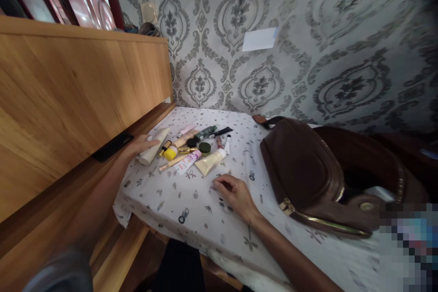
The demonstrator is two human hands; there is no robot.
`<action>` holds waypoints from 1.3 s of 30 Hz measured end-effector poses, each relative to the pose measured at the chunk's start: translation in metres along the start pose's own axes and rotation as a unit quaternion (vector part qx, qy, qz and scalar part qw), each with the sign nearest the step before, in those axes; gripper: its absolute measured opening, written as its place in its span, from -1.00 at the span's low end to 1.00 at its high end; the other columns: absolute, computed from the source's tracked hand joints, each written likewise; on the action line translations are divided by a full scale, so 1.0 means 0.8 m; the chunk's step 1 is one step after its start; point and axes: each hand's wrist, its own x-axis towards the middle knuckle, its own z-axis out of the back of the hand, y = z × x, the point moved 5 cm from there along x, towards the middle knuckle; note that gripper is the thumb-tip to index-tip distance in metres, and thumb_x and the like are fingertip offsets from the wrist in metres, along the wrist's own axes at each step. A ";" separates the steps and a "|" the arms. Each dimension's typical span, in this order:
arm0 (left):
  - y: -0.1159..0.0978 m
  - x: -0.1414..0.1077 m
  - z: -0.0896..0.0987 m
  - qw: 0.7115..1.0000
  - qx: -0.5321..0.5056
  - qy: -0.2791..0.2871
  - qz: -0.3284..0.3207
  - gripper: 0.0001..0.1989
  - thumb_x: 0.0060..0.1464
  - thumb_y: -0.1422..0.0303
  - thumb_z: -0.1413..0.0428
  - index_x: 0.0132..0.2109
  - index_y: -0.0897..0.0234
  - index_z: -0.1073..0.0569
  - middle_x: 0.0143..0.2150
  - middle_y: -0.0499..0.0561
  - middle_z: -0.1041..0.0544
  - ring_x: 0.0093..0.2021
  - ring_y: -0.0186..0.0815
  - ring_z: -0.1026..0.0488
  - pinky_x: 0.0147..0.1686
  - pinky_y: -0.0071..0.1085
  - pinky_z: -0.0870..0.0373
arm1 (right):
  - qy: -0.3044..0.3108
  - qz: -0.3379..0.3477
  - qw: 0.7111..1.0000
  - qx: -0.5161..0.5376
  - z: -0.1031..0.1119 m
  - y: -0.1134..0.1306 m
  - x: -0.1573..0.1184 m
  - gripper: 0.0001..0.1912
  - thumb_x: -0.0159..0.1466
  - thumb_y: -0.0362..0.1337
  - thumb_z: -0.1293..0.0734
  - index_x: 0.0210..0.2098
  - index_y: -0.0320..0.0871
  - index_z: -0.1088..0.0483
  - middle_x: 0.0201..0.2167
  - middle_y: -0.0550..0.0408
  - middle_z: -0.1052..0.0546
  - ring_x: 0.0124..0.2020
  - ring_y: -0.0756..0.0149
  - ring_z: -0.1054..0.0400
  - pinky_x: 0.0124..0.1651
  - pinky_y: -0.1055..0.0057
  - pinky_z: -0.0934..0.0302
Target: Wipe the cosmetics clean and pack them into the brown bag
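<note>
At the left edge of the table, my left hand has its fingers over a large off-white squeeze tube, closed on its side. My right hand rests low over the cloth in front of the cosmetics, thumb and fingers curled together; what is in them, if anything, I cannot make out. Between the hands lie a cream-gold tube, a pink-and-white tube, a yellow-capped container, a dark green jar, a dark green bottle and a black tube.
A brown leather bag stands on the right with its top gaping. The patterned tablecloth covers the table. A wooden cabinet closes off the left side, and a wallpapered wall the back.
</note>
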 end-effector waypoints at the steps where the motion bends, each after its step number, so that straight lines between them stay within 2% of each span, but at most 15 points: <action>1: -0.002 0.000 0.000 1.000 -0.004 0.005 -0.005 -0.46 -0.11 -0.04 -0.23 -0.13 0.32 -0.57 -0.23 0.07 -0.66 -0.24 -0.11 -0.58 -0.40 -0.40 -0.44 | 0.003 0.003 1.000 0.000 0.000 0.000 0.000 -0.74 0.23 -0.11 -0.29 -0.43 -0.12 -0.51 -0.44 0.06 -0.56 -0.36 0.23 -0.41 -0.24 0.34 -0.26; 5: -0.013 0.011 0.001 0.999 0.019 0.012 -0.028 -0.47 -0.02 -0.03 -0.16 -0.08 0.32 -0.55 -0.16 0.07 -0.65 -0.20 -0.13 -0.58 -0.40 -0.42 -0.42 | 0.019 0.004 1.000 0.006 -0.001 -0.001 0.005 -0.75 0.21 -0.12 -0.31 -0.45 -0.13 -0.51 -0.44 0.07 -0.54 -0.36 0.25 -0.40 -0.23 0.35 -0.26; 11: -0.035 0.052 -0.006 0.991 0.128 -0.001 -0.050 -0.46 -0.03 -0.03 -0.19 -0.01 0.24 -0.54 0.01 0.09 -0.62 0.00 -0.04 -0.53 -0.20 -0.38 -0.40 | 0.059 -0.076 0.993 0.063 -0.005 -0.009 0.025 -0.82 0.08 -0.19 -0.34 -0.53 -0.15 -0.51 -0.57 0.13 -0.51 -0.49 0.30 -0.35 -0.36 0.40 -0.22; 14: -0.040 0.070 -0.019 0.984 0.175 0.002 -0.041 -0.44 -0.01 -0.06 -0.16 -0.02 0.25 -0.56 0.08 0.19 -0.59 0.08 0.02 -0.50 -0.13 -0.36 -0.39 | 0.037 -0.084 0.992 0.086 -0.011 -0.008 0.030 -0.82 0.07 -0.18 -0.33 -0.53 -0.15 -0.50 -0.58 0.14 -0.50 -0.52 0.32 -0.33 -0.40 0.40 -0.22; 17: -0.041 0.077 -0.024 0.978 0.206 0.005 -0.040 -0.43 0.00 -0.10 -0.14 -0.06 0.26 -0.59 0.07 0.23 -0.60 0.08 0.03 -0.51 -0.11 -0.35 -0.40 | -0.001 -0.089 0.990 0.107 -0.016 -0.008 0.027 -0.77 0.08 -0.11 -0.34 -0.52 -0.14 -0.49 -0.57 0.14 -0.48 -0.52 0.32 -0.30 -0.43 0.40 -0.22; 21: -0.049 0.075 -0.009 0.973 0.224 -0.037 -0.046 -0.52 0.14 0.00 -0.05 -0.03 0.26 -0.58 0.05 0.25 -0.60 0.06 0.05 -0.51 -0.11 -0.28 -0.39 | -0.030 -0.082 0.988 0.125 -0.016 -0.009 0.022 -0.72 0.08 -0.05 -0.35 -0.53 -0.14 -0.47 -0.59 0.14 -0.43 -0.53 0.33 -0.25 -0.44 0.40 -0.16; 24: -0.065 0.073 0.003 0.971 0.214 -0.079 -0.067 -0.57 0.27 0.13 0.09 0.02 0.23 -0.55 0.04 0.18 -0.60 0.04 -0.06 -0.52 -0.12 -0.33 -0.38 | -0.044 -0.089 0.984 0.147 -0.009 -0.009 0.021 -0.67 0.09 0.00 -0.38 -0.58 -0.14 -0.43 -0.63 0.16 -0.37 -0.54 0.34 -0.19 -0.44 0.40 -0.14; 26: -0.078 0.075 0.001 0.972 0.201 -0.090 -0.081 -0.53 0.32 0.18 0.19 0.02 0.27 -0.55 -0.02 0.13 -0.62 -0.03 -0.14 -0.54 -0.19 -0.39 -0.39 | -0.056 -0.097 0.980 0.162 -0.003 -0.009 0.022 -0.65 0.09 0.02 -0.39 -0.59 -0.14 -0.43 -0.64 0.15 -0.37 -0.53 0.35 -0.18 -0.41 0.39 -0.14; 30: -0.107 0.081 -0.033 0.974 0.189 -0.068 -0.107 -0.43 0.38 0.22 0.33 -0.01 0.35 -0.54 -0.12 0.10 -0.62 -0.15 -0.21 -0.55 -0.27 -0.41 -0.41 | -0.079 -0.114 0.966 0.219 0.004 -0.010 0.022 -0.62 0.11 0.06 -0.40 -0.56 -0.15 -0.46 -0.52 0.06 -0.49 -0.48 0.32 -0.23 -0.33 0.36 -0.18; 32: -0.121 0.081 -0.059 0.972 0.198 -0.040 -0.124 -0.53 0.40 0.22 0.23 -0.03 0.33 -0.53 -0.09 0.08 -0.60 -0.11 -0.22 -0.54 -0.19 -0.38 -0.44 | -0.087 -0.120 0.960 0.240 0.005 -0.012 0.022 -0.59 0.11 0.09 -0.40 -0.56 -0.14 -0.47 -0.49 0.03 -0.52 -0.46 0.29 -0.27 -0.32 0.35 -0.19; 34: -0.130 0.079 -0.085 0.967 0.214 -0.004 -0.136 -0.69 0.35 0.22 0.03 0.02 0.29 -0.50 0.01 0.09 -0.55 -0.05 -0.21 -0.52 -0.08 -0.27 -0.48 | -0.087 -0.119 0.958 0.246 0.005 -0.014 0.023 -0.57 0.10 0.11 -0.41 -0.57 -0.14 -0.47 -0.50 0.02 -0.52 -0.45 0.27 -0.29 -0.32 0.34 -0.20; 36: -0.136 0.075 -0.107 0.961 0.237 0.031 -0.138 -0.68 0.28 0.23 -0.12 0.10 0.27 -0.44 0.10 0.12 -0.48 0.00 -0.19 -0.49 -0.03 -0.15 -0.50 | -0.084 -0.116 0.960 0.242 0.004 -0.016 0.023 -0.56 0.08 0.13 -0.42 -0.57 -0.14 -0.47 -0.51 0.03 -0.52 -0.45 0.27 -0.29 -0.33 0.35 -0.19; 39: -0.139 0.073 -0.123 0.952 0.272 0.062 -0.128 -0.64 0.26 0.24 -0.14 0.14 0.26 -0.41 0.13 0.13 -0.45 0.03 -0.16 -0.48 -0.02 -0.11 -0.50 | -0.076 -0.114 0.964 0.230 0.002 -0.017 0.024 -0.58 0.09 0.11 -0.41 -0.58 -0.14 -0.47 -0.52 0.04 -0.52 -0.47 0.30 -0.27 -0.34 0.36 -0.18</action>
